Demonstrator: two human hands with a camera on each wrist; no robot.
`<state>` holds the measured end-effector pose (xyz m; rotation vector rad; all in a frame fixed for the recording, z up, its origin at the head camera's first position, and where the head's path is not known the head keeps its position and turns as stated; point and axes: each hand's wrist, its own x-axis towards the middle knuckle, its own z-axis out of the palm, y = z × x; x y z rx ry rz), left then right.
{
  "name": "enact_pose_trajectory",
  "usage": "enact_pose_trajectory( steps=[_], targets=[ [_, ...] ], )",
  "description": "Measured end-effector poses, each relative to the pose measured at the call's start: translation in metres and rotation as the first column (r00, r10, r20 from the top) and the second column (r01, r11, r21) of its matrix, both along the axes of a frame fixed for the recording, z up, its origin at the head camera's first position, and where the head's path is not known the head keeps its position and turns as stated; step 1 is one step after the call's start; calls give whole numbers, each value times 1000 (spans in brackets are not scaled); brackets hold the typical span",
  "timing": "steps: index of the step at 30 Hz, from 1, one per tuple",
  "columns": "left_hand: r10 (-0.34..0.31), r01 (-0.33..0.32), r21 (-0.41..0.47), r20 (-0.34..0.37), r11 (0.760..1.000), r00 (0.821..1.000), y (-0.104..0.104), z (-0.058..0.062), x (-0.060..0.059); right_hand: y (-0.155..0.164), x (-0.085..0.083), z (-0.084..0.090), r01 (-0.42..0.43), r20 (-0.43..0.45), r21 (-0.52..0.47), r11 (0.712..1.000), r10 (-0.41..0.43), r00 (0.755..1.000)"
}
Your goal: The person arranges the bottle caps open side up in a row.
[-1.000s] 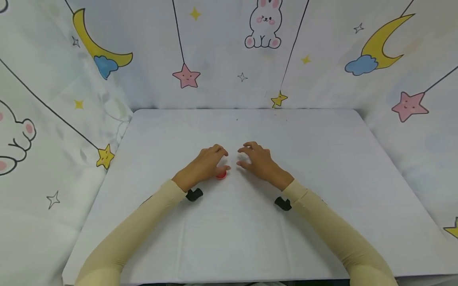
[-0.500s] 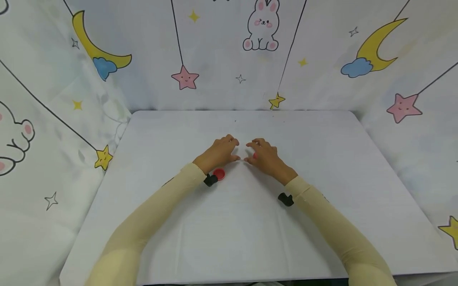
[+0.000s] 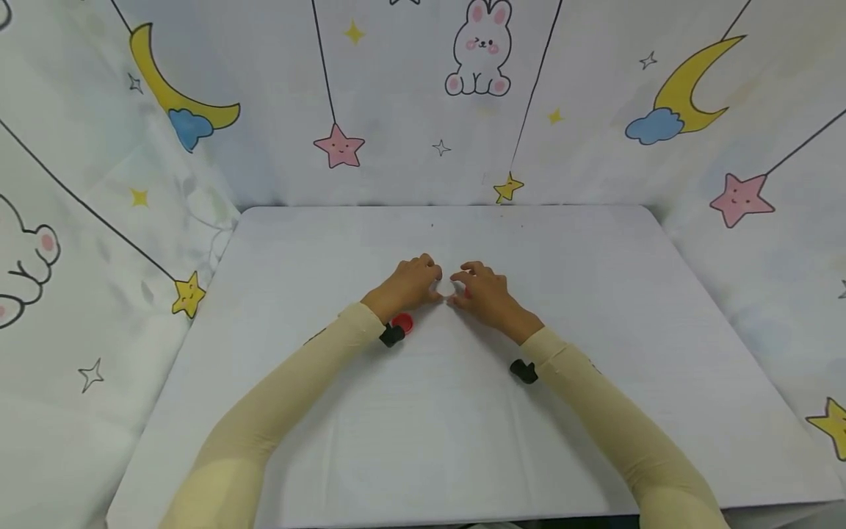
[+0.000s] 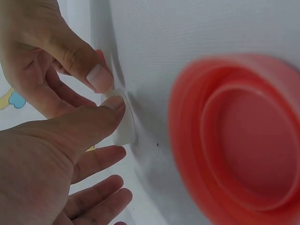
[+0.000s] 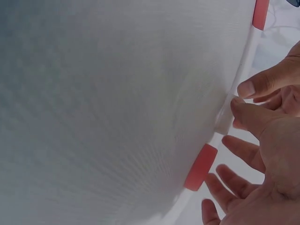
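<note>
Between the thumbs of the left hand (image 3: 405, 285) and right hand (image 3: 487, 296), a small white disc (image 4: 123, 127) is pinched.

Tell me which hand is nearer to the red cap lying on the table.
Left. The red cap lies right beside the left wrist, just behind the left hand. The right hand sits farther off to the cap's right, its fingertips meeting the left hand's at a small white piece.

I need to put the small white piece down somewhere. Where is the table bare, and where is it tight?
Bare table lies right of the right hand, behind both hands up to the curtain, and in front between the sleeves. It is tight at the centre: the left hand and right hand pinch a small white piece together, and a red cap sits beside the left wrist.
</note>
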<state>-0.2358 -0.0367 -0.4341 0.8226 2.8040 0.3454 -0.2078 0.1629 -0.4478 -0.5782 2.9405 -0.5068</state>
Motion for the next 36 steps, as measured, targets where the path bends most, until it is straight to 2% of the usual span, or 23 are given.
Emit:
enact_pose_trajectory(
  steps=[9,16,23,29,36],
  targets=[
    [-18,17,-22,-29,1000,999,3,0,2,-6,1,2,-27,-20,-8,1000,27,999],
    [-25,24,-35,-46,999,999,3,-4,0,-8,-1,0,-6,-7,33,999,7,1000],
    [-45,44,-18,-57,999,997,2,-5,-1,-8,-2,1,-3,-1,24,1000,3,1000],
    [-41,40,-28,-42,999,998,-2,-5,0,-7,-3,0,-7,8,22,1000,6,1000],
    [-21,20,24,6,1000,1000,-10,-4,4,-4,-2,4,-24,9,-4,1000,24,1000]
  ],
)
